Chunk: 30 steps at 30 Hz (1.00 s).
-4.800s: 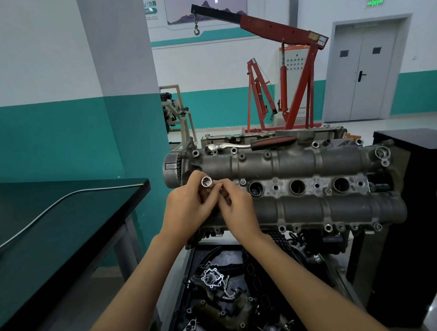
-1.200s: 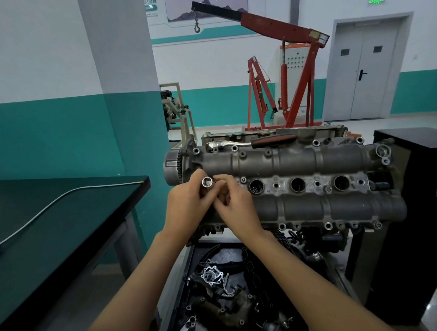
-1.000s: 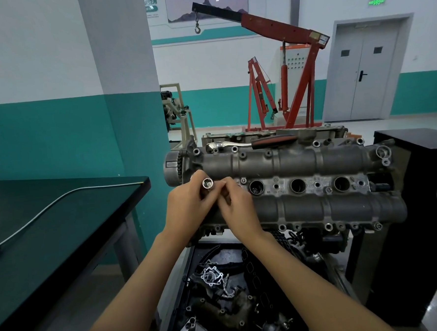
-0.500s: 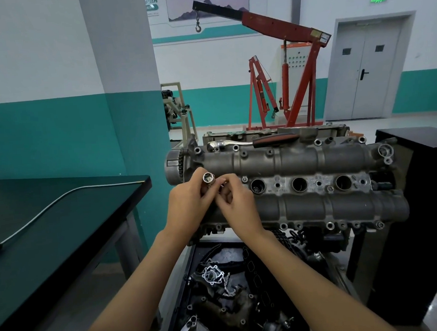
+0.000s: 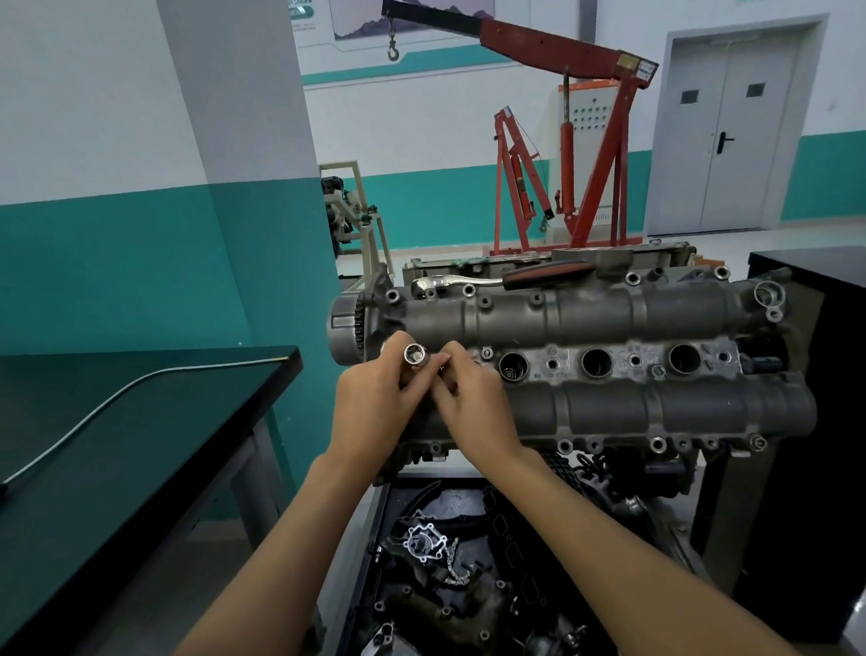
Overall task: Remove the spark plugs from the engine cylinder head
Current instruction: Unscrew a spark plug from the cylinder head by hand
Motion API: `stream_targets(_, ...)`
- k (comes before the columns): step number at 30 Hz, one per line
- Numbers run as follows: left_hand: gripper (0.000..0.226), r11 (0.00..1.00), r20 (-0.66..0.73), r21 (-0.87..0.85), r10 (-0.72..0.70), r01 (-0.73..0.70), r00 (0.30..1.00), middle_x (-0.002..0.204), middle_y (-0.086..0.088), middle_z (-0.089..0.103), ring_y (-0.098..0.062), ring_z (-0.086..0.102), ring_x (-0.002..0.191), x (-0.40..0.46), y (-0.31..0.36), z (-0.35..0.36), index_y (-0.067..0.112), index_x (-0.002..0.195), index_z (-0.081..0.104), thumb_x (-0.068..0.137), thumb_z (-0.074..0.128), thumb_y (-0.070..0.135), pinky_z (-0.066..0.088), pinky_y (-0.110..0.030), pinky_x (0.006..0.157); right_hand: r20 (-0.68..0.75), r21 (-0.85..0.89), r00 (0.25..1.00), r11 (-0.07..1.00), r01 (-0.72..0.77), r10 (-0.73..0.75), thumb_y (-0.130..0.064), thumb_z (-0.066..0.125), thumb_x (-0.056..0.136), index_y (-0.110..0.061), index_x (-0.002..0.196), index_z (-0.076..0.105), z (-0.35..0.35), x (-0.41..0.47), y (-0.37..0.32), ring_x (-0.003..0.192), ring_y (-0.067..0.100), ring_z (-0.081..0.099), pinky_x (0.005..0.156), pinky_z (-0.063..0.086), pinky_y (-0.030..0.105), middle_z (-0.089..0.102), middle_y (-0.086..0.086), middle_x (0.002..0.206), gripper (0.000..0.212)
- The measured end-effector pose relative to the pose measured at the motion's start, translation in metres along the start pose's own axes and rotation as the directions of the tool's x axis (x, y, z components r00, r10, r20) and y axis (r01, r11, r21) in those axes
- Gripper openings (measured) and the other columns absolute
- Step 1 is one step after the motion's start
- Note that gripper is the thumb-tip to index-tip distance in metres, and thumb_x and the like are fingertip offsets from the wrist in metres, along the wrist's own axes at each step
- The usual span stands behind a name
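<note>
Head view: left hand (image 5: 375, 407) grips socket (image 5: 415, 355), right hand (image 5: 474, 406) pinches its lower end, over cylinder head (image 5: 603, 408) leftmost well. Three wells right of it open; plugs inside indiscernible. Ratchet (image 5: 504, 276) idle on far edge.

What my hands cover and the edges cut

My left hand (image 5: 375, 407) and right hand (image 5: 471, 406) hide the leftmost plug well of the cylinder head (image 5: 597, 312); the socket (image 5: 415, 354) shows only its open end, contents too small to tell; the table (image 5: 124, 448) runs off the left edge.
</note>
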<state>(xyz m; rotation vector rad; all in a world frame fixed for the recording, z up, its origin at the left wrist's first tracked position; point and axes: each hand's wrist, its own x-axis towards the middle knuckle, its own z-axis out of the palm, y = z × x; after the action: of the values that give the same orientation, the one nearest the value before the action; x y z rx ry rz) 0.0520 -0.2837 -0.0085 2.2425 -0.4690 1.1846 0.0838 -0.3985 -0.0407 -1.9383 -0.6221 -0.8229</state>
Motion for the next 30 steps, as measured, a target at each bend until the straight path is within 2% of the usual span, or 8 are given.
stream_targets(2,0.032,1.000,-0.030,-0.008,-0.019,0.019,0.999,0.050,-0.007,0.054,-0.025,0.051,0.044,0.0007,-0.0001,0.0010,0.004,0.073,0.049,0.085,0.068,0.028,0.037,-0.033,0.043,0.034,0.031,0.999,1.000,-0.001,0.000,-0.011,0.053,0.091,-0.009,0.090,0.055,-0.0011,0.0005,-0.0004,0.051,0.011,0.048,0.050,0.038,0.031,0.056,0.000,0.060,0.003)
stream_targets(5,0.034,0.999,-0.050,-0.011,-0.032,0.032,0.998,0.048,-0.008,0.050,-0.025,0.046,0.042,0.0021,0.0011,0.0018,0.012,0.071,0.040,0.085,0.068,0.026,0.029,-0.028,0.044,0.039,0.029,0.999,1.000,0.007,-0.009,-0.011,0.053,0.091,-0.008,0.099,0.059,-0.0017,0.0011,-0.0004,0.050,0.013,0.047,0.051,0.038,0.030,0.060,0.006,0.062,0.010)
stream_targets(11,0.025,0.999,0.009,0.023,0.042,-0.043,0.999,0.051,0.002,0.050,-0.020,0.049,0.043,-0.0016,0.0004,-0.0027,0.006,0.081,0.053,0.089,0.062,0.028,0.034,-0.028,0.043,0.040,0.010,0.999,1.000,0.010,-0.011,-0.012,0.050,0.093,-0.009,0.107,0.058,-0.0027,0.0003,-0.0020,0.066,0.024,0.062,0.061,0.048,0.042,0.067,0.009,0.075,0.016)
stream_targets(14,0.023,0.997,0.013,0.026,0.075,-0.075,0.997,0.054,0.002,0.056,-0.021,0.055,0.046,-0.0022,0.0014,-0.0053,0.006,0.093,0.059,0.087,0.055,0.027,0.042,-0.030,0.044,0.030,0.025,0.999,1.000,0.010,-0.011,-0.013,0.051,0.093,-0.012,0.106,0.060,-0.0024,0.0002,-0.0026,0.056,0.004,0.055,0.054,0.044,0.026,0.063,-0.003,0.067,0.016)
stream_targets(16,0.022,0.998,0.016,0.018,0.059,-0.059,0.998,0.056,-0.005,0.059,-0.025,0.056,0.047,-0.0019,0.0002,-0.0044,0.003,0.090,0.058,0.089,0.057,0.025,0.045,-0.036,0.045,0.012,0.020,1.000,1.000,0.002,-0.003,-0.015,0.053,0.091,-0.013,0.104,0.060,-0.0013,0.0000,-0.0035,0.049,0.000,0.046,0.050,0.033,0.017,0.048,-0.014,0.056,0.015)
stream_targets(23,0.033,1.000,0.024,-0.001,0.019,-0.019,1.000,0.049,0.005,0.043,-0.017,0.041,0.042,-0.0008,0.0014,-0.0035,0.012,0.073,0.043,0.085,0.066,0.030,0.029,-0.026,0.043,-0.010,0.067,0.999,0.997,-0.033,0.033,-0.012,0.056,0.088,-0.011,0.082,0.051,-0.0013,-0.0010,-0.0048,0.051,0.008,0.041,0.051,0.035,0.029,0.042,-0.007,0.055,0.008)
stream_targets(25,0.026,1.000,0.043,-0.003,0.027,-0.027,0.999,0.049,0.013,0.040,-0.010,0.040,0.043,-0.0016,0.0022,-0.0049,0.011,0.078,0.051,0.085,0.067,0.029,0.029,-0.022,0.045,-0.009,0.100,1.000,0.995,-0.015,0.016,-0.010,0.055,0.089,-0.010,0.087,0.056,-0.0025,-0.0024,-0.0037,0.054,0.009,0.046,0.053,0.037,0.028,0.050,-0.005,0.059,0.002)
stream_targets(30,0.016,0.999,0.035,0.012,0.051,-0.052,0.998,0.046,0.015,0.036,-0.008,0.039,0.043,-0.0016,0.0028,-0.0054,0.010,0.083,0.059,0.088,0.063,0.025,0.032,-0.024,0.045,0.001,0.126,0.999,0.991,0.045,-0.045,-0.009,0.049,0.091,-0.015,0.111,0.061,-0.0036,-0.0027,-0.0041,0.063,-0.001,0.054,0.059,0.040,0.015,0.057,-0.019,0.072,0.024)
